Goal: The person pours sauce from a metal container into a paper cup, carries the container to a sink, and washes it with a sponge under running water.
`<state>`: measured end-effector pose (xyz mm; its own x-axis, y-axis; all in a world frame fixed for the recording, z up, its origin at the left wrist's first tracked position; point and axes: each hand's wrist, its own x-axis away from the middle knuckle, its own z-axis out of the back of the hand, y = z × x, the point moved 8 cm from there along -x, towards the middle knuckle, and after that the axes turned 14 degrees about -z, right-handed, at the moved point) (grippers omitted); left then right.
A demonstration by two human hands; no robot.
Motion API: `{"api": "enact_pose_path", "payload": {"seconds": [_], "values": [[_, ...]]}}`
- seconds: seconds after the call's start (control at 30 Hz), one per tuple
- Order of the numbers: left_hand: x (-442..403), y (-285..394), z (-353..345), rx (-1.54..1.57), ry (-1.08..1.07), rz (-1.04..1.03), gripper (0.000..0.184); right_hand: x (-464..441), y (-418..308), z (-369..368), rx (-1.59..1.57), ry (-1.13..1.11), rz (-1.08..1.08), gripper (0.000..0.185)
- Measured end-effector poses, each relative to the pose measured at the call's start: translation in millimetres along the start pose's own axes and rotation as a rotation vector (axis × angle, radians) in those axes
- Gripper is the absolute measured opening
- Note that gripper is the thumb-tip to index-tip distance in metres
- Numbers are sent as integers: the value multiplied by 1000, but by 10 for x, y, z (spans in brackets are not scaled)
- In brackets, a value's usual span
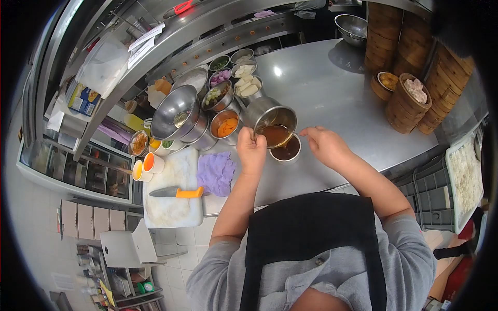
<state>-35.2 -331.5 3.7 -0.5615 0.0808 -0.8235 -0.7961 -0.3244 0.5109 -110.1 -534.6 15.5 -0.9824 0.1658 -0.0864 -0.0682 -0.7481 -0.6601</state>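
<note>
Apron: black [311, 223], over a grey shirt at the bottom centre of the frame.
Cutting board: white [174, 211], left of centre; the orange-handled knife [179, 192] lies on it, blade toward the left edge.
Cloth: purple [215, 175], crumpled beside the knife, near the board's right side.
Left hand: fist closed [252, 151] on the lower left edge of the metal pot [270, 111] — handle or rim, I cannot tell.
Right hand: fingers drawn together [324, 147], just right of the pot; whether they pinch anything, I cannot tell.
Pot: mid-frame, tilted, mouth facing the lower right, brown liquid inside.
White bowl: below the pot's mouth [294, 157], standing on the steel counter [321, 88], dark brown liquid in it.
Tins: left of the pot, one with orange slices [227, 127], another with pale blocks [248, 86].
Mixing bowl: wide, steel [175, 112], farther left.
Bamboo steamers: stacked [410, 111] at the upper right — pale food in the front one.
Metal bowl: [351, 29] near the top edge, right of centre.
</note>
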Motion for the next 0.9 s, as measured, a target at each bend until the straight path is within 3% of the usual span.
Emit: {"api": "enact_pose_path", "payload": {"seconds": [0.07,0.1,0.17,0.3,0.5,0.9], "values": [[11,-170,-20,117,13,187,21,-21,-59,21,-1,-5,7,25],[-11,-167,-18,118,11,186,21,-25,-103,34,0,-11,17,25],[19,-272,-51,373,83,396,21,-7,-206,105,-9,9,46,24],[-71,-139,23,318,62,259,21,5,-380,236,78,102,122,25],[-4,-134,-2,390,68,251,21,-38,-430,199,323,151,90,25],[-40,-271,-17,315,62,238,23,183,-330,213,190,42,105,24]]}}
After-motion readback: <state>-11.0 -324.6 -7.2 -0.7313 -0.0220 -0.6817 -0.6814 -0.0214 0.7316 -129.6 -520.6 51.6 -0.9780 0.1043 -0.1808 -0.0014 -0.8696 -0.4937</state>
